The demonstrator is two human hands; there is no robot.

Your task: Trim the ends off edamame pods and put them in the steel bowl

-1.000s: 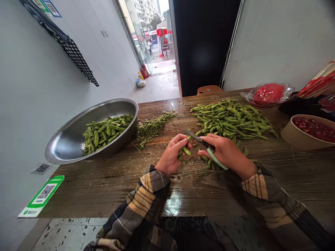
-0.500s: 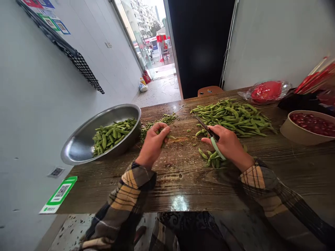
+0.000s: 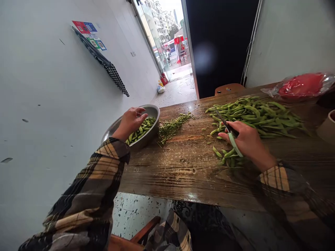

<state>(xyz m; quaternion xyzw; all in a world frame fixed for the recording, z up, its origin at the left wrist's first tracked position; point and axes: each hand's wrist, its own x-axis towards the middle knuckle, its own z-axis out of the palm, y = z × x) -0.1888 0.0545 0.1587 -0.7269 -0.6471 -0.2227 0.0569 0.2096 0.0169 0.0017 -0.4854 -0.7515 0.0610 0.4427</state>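
Note:
My left hand [image 3: 131, 122] hovers over the metal bowl [image 3: 156, 113], its fingers apart and nothing seen in them. Green pods [image 3: 142, 129] lie inside the bowl, partly hidden by that hand. My right hand [image 3: 247, 141] is closed around scissors [image 3: 225, 123] with pale green handles, the blades pointing up and left. Behind the scissors spreads a large pile of long green pods [image 3: 264, 116]. A smaller group of pods [image 3: 226, 157] lies just below my right hand. Small green trimmings [image 3: 174, 127] are heaped on the table right of the bowl.
The wooden table [image 3: 167, 177] runs across the view. A red item in clear plastic [image 3: 300, 85] lies at the back right, and a tan bowl [image 3: 327, 129] is cut off by the right edge. An orange chair back [image 3: 230, 88] shows behind the table.
My left hand has moved from the table's middle to over the bowl and opened; the pod it held is gone from it. The camera has turned left. My right hand still holds the scissors.

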